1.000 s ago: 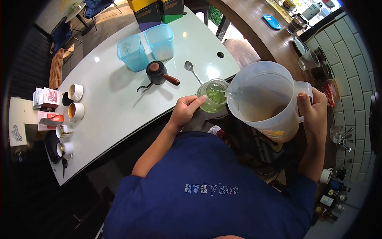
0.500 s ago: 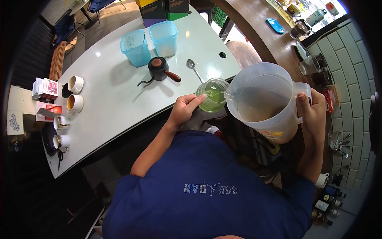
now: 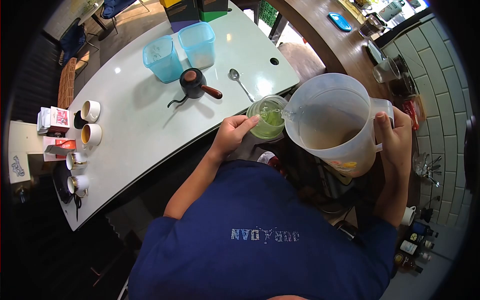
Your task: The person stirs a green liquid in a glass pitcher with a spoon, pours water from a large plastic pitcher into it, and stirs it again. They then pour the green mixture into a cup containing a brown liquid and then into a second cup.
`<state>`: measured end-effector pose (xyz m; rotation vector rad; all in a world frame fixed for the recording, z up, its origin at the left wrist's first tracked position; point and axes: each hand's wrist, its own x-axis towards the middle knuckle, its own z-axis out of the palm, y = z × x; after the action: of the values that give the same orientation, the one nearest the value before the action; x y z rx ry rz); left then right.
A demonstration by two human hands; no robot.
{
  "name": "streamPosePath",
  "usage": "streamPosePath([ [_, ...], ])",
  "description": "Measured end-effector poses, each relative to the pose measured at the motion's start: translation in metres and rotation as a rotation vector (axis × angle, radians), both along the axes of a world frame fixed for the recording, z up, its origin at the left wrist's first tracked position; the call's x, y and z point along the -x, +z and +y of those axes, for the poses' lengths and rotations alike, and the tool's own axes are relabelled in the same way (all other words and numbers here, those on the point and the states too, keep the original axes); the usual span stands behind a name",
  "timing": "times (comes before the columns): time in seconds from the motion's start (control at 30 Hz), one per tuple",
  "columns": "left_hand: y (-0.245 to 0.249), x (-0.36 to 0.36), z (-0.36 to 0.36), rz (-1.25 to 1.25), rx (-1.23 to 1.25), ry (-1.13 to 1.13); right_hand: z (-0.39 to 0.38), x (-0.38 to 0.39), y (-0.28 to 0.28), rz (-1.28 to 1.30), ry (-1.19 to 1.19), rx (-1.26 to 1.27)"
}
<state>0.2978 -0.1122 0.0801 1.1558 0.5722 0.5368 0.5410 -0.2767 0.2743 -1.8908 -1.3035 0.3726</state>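
Note:
My left hand [image 3: 235, 132] is closed around a clear cup [image 3: 267, 131] of green liquid, its thumb over the rim. In my right hand [image 3: 396, 137] is the handle of a large translucent plastic pitcher [image 3: 320, 142], tilted to the left. Clear liquid runs from the pitcher's spout into the cup, whose surface is stirred up. A metal spoon [image 3: 241, 84] lies on the white table beside the cup. Further left on the table stands a black kettle [image 3: 192, 82] with a thin spout and a wooden handle.
Two light-blue plastic containers [image 3: 198, 49] stand behind the kettle on the white table [image 3: 135, 120]. Several cups, including a white one [image 3: 91, 135], line the table's left end. A wooden counter [image 3: 325, 45] with a blue lid [image 3: 340, 21] runs along the right. Bottles [image 3: 409, 261] stand at lower right.
The camera view has shifted slightly, so the table things sit a little further left. Liquid keeps flowing from the pitcher into the cup; both hands keep their hold.

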Motion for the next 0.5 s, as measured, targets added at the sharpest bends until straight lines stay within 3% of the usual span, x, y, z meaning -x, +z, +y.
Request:
streamPosePath([
  [0.5, -0.009, -0.009, 0.014, 0.014, -0.005, -0.122, -0.01, 0.007, 0.006, -0.019, -0.103, 0.049],
])
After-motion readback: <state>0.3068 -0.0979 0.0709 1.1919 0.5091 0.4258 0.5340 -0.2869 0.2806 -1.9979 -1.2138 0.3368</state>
